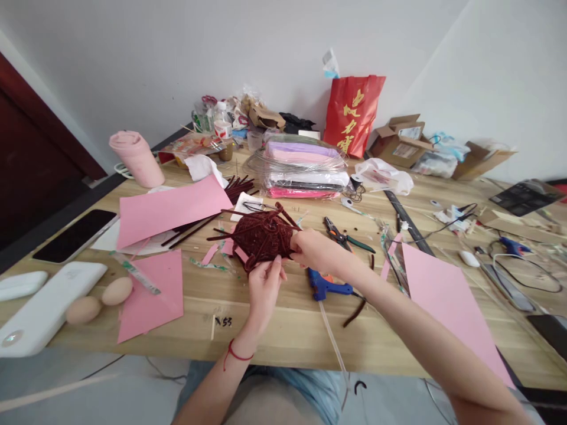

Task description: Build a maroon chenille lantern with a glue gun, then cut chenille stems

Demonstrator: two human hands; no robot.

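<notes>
Judging progress: partway, it seems. Brown fuzzy-stem form point(259, 233) at centre of the table point(290, 342), rounded body already built and criss-crossed with stems; several ends jut from its left and far sides, apparently unfinished. How much remains, cannot tell. Left hand point(264, 282) at its near right edge, thumb and fingers pinched together on it; right hand point(305, 248) at its right side, fingers curled in, gripping. Exact bit pinched is hidden. Counts, left to right: one dark-screened phone point(76, 235); two white cases point(53, 307); two egg-shaped objects point(117, 291), near left; two large pink sheets point(177, 206) on the left; loose brown stems point(239, 188) beyond the form, too overlapped to count; one form; one blue glue gun point(328, 288) just right of the hands; one pair of pliers point(343, 236) farther off; one large pink sheet at right point(447, 307); another blue gun-shaped tool point(514, 247), far right.
</notes>
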